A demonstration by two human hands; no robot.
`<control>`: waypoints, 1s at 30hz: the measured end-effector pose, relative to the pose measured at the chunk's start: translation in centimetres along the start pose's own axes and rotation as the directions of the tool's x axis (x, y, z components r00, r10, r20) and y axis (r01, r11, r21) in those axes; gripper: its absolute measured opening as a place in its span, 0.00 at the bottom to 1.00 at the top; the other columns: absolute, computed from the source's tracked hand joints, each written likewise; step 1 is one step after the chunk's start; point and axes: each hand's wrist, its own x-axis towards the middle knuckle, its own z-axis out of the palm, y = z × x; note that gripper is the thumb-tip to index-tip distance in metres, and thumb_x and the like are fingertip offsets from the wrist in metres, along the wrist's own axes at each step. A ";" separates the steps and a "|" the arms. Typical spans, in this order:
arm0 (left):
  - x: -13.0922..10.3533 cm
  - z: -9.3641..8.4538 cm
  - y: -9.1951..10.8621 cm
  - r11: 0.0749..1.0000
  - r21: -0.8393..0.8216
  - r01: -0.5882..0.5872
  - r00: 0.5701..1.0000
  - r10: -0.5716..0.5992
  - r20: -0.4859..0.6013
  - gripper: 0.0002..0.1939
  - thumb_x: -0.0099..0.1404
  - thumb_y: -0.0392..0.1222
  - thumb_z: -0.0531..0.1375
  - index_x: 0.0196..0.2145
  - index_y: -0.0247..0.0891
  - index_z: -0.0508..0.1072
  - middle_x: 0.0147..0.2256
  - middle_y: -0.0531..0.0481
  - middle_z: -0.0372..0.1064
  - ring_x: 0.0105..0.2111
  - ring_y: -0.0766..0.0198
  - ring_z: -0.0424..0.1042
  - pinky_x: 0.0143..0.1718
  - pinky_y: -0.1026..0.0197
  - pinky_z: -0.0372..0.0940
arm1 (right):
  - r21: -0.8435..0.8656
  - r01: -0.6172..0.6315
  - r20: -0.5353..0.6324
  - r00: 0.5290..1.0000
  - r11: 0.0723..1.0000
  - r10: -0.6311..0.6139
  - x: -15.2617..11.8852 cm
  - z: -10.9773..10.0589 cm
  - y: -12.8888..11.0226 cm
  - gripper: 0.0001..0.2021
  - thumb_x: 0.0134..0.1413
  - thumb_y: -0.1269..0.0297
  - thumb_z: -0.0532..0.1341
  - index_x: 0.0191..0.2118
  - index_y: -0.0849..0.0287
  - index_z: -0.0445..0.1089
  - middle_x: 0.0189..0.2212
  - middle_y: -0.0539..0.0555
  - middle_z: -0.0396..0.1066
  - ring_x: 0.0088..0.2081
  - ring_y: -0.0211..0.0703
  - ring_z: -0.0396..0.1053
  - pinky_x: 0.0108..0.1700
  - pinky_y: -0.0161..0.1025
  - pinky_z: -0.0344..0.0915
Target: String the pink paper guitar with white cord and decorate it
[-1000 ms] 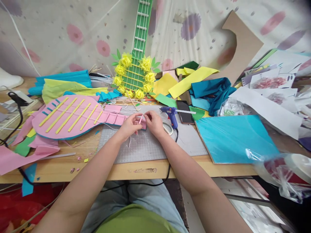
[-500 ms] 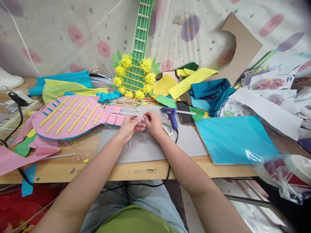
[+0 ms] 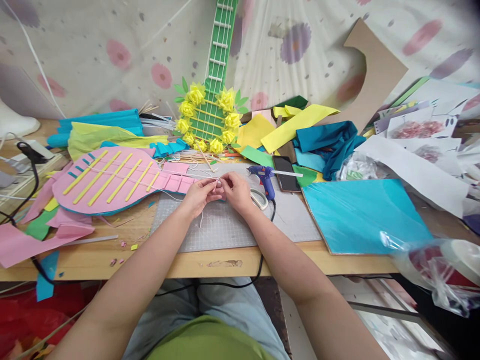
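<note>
A pink paper lute-shaped instrument (image 3: 123, 187) with yellow strips lies on its back at the left, its neck running under my hands. White string (image 3: 191, 175) stretches along it to my fingers. My left hand (image 3: 200, 196) pinches the string at the end of the neck. Meeting it fingertip to fingertip, my right hand (image 3: 235, 191) is closed on the string too. A loose end of string hangs below my left hand onto the grey cutting mat (image 3: 210, 232). The neck's tip is mostly hidden by my fingers.
Right of my hands lie scissors (image 3: 259, 199), partly hidden, a blue glue gun (image 3: 263, 177) and a phone (image 3: 287, 172). A green instrument with yellow paper flowers (image 3: 212, 112) leans behind. A blue sheet stack (image 3: 363, 215) lies right; paper scraps (image 3: 71, 220) lie left.
My fingertips have shifted very slightly while staying together on the string. The whole view has drifted a little; nothing else has visibly moved.
</note>
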 end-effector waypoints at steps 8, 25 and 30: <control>0.1 0.1 -0.1 0.999 -0.024 -0.037 0.999 0.036 -0.028 0.03 0.55 0.31 0.61 0.30 0.29 0.71 0.28 0.49 0.71 0.22 0.73 0.69 0.23 0.69 0.69 | 0.012 -0.016 0.029 0.999 1.000 0.016 0.1 -0.1 0.5 0.07 0.53 0.65 0.54 0.30 0.57 0.68 0.28 0.51 0.69 0.31 0.38 0.64 0.34 0.35 0.58; 0.1 0.0 0.1 0.999 -0.032 -0.038 0.998 0.037 -0.047 0.03 0.57 0.29 0.58 0.31 0.28 0.71 0.27 0.48 0.71 0.22 0.72 0.69 0.24 0.68 0.69 | 0.004 -0.045 0.005 0.999 0.999 0.045 0.0 -0.9 0.5 0.06 0.50 0.67 0.55 0.28 0.58 0.67 0.26 0.51 0.68 0.29 0.38 0.64 0.34 0.36 0.59; 0.0 0.1 0.1 0.999 -0.030 -0.028 0.999 0.027 -0.045 0.03 0.57 0.29 0.58 0.31 0.29 0.71 0.27 0.48 0.71 0.22 0.72 0.69 0.25 0.68 0.69 | 0.028 -0.077 -0.042 0.996 0.997 0.078 0.0 -1.1 0.5 0.04 0.48 0.67 0.55 0.27 0.58 0.66 0.26 0.51 0.68 0.28 0.37 0.63 0.33 0.36 0.59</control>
